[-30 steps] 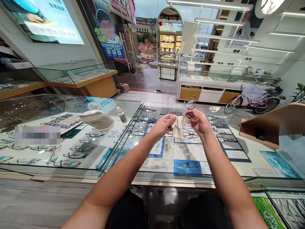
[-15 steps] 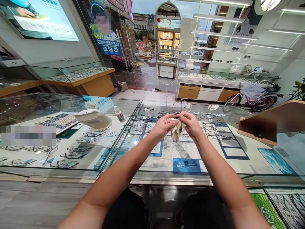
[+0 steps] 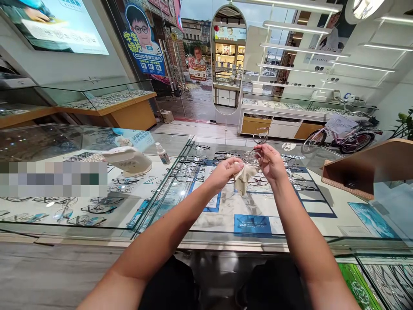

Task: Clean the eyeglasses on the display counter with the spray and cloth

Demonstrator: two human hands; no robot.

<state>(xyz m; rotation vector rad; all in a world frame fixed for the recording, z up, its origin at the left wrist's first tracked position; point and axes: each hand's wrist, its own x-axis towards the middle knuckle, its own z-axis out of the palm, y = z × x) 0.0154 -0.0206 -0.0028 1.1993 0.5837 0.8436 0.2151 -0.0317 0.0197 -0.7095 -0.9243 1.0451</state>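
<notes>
My right hand (image 3: 272, 161) pinches a pair of thin-rimmed eyeglasses (image 3: 254, 157) above the glass counter. One round lens sits close by the fingers and the other points up and away. In my left hand (image 3: 226, 171), a crumpled beige cleaning cloth (image 3: 244, 177) hangs down between thumb and fingers. The cloth is just left of the glasses; whether they touch I cannot tell. Below both hands, rows of eyeglass frames (image 3: 197, 161) lie inside the display case.
On the counter to the left stand a white device (image 3: 127, 161) and a small spray bottle (image 3: 162, 154). A wooden stand (image 3: 364, 165) rises at the right. An oval mirror (image 3: 228, 60) and a parked bicycle (image 3: 342, 131) are farther off.
My right hand has moved right and slightly up with the eyeglasses, away from my left hand. The cloth stays in my left hand and hangs more freely.
</notes>
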